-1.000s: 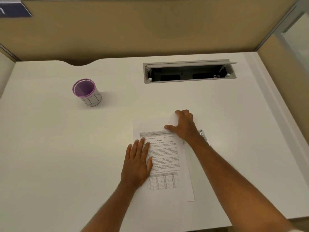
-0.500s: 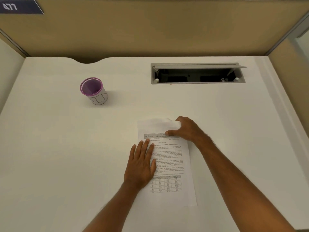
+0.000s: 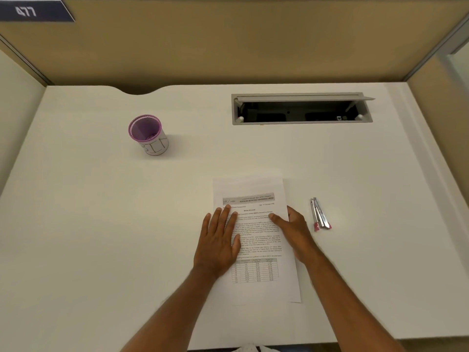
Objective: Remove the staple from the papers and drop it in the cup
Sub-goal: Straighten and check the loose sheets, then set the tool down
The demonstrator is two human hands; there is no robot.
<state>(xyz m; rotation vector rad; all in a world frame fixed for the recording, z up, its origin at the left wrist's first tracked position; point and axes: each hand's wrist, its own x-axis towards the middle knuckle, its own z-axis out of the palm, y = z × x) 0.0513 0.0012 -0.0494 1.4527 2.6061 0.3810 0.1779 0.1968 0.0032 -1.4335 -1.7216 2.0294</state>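
A white bench (image 3: 101,224) fills most of the view, with a curved notch in its far edge. A grey cable hatch (image 3: 302,109) is set into the bench at the far right, and its lid stands open. Tan partition walls (image 3: 228,39) stand behind. A dark blue sign (image 3: 33,10) with white digits sits top left.

Purple-rimmed cup (image 3: 149,135) (white label); silver, pink-tipped staple remover (image 3: 320,215).

Two bare forearms run in from the bottom edge, sleeveless as far as shown. The left hand (image 3: 218,243) and right hand (image 3: 294,231) carry no rings, watch or gloves.
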